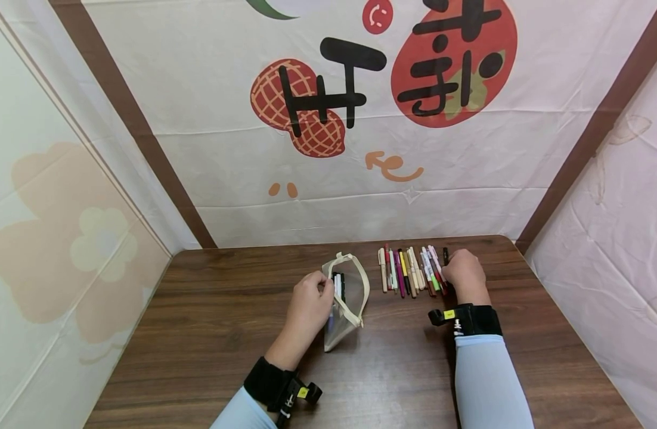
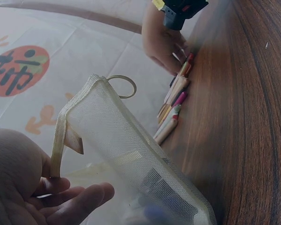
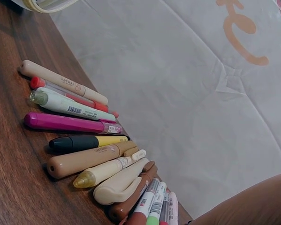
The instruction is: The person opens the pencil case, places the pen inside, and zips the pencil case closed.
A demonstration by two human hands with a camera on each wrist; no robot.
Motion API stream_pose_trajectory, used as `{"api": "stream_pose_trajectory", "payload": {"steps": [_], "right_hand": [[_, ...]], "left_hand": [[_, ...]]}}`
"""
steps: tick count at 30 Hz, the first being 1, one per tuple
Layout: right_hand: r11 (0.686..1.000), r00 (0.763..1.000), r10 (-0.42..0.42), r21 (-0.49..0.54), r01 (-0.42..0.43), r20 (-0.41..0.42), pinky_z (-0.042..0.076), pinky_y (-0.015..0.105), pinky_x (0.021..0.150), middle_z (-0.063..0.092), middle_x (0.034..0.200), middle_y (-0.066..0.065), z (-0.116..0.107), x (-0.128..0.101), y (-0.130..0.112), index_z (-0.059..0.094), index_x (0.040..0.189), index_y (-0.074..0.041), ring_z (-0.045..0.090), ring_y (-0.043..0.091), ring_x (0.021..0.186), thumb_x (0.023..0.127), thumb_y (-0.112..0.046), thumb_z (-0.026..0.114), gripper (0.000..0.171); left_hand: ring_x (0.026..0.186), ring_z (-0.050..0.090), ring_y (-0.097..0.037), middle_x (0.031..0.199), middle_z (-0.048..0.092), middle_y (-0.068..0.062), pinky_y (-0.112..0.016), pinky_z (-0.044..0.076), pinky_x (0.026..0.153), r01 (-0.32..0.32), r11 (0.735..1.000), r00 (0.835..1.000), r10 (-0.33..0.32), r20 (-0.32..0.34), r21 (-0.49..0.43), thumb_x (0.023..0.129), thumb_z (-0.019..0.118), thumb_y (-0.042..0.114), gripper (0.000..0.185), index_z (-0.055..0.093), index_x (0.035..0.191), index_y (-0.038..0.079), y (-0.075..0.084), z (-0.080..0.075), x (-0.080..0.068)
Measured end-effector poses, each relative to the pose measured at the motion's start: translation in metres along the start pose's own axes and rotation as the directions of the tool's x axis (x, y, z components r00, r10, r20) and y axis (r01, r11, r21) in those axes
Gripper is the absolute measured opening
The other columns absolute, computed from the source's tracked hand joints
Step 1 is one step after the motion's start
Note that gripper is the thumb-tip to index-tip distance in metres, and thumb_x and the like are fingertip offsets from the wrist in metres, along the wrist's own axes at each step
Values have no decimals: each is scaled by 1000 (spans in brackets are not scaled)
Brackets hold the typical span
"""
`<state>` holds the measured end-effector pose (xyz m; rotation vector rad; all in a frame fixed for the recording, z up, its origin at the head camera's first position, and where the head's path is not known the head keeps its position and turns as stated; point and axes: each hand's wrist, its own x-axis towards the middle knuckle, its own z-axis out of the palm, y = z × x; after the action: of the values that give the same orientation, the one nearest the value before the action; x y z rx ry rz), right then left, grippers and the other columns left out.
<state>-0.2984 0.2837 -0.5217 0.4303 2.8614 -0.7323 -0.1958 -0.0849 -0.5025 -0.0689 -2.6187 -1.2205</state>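
My left hand (image 1: 309, 304) pinches the zippered rim of a cream mesh pencil pouch (image 1: 336, 342), whose mouth gapes upward. Through the mesh in the left wrist view, dark and blue pens (image 2: 156, 185) show inside the pouch. At the right end of a row of pens (image 1: 400, 274), my right hand (image 1: 465, 275) reaches down with bent fingers beside a black pen (image 1: 445, 256). Its fingertips are hidden, and I cannot tell whether they grip that pen. The row includes a magenta pen (image 3: 67, 123), a tan pen (image 3: 88, 159) and a cream pen (image 3: 119, 185).
Both hands work over a dark wood-grain table (image 1: 226, 351). Behind its far edge hangs a white printed cloth (image 1: 226, 173), with further cloth panels (image 1: 623, 238) at the sides. A ring loop (image 2: 123, 86) sticks out from the pouch's corner.
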Motion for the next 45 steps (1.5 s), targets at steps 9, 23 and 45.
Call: {"api": "stream_pose_trajectory", "payload": {"steps": [9,23,45], "right_hand": [[1000,1000,-4,-7,4,-20,58,57,91,66,135,30,2,0,3,67,133,5,65,42,113,96,-18,65,44],[972,999,-53,230,54,-11,57,54,98,58,148,29,-5,-3,-6,57,148,2,65,42,124,105,-27,56,51],[755,947,-302,634,170,106,60,53,98,67,122,20,7,-36,-88,63,133,1,75,29,98,100,-14,69,36]], "left_hand": [[72,61,-13,95,69,-5,-29,52,65,6,1000,1000,-6,5,-2,102,59,21,18,71,93,9,-1,1,0],[69,58,-12,93,68,-5,-29,51,62,2,1000,1000,-2,10,-6,102,59,20,19,71,93,9,-2,1,-1],[71,61,-12,92,69,-6,-30,53,64,-22,1000,1000,21,-9,-14,101,60,19,18,70,91,8,-2,1,0]]}}
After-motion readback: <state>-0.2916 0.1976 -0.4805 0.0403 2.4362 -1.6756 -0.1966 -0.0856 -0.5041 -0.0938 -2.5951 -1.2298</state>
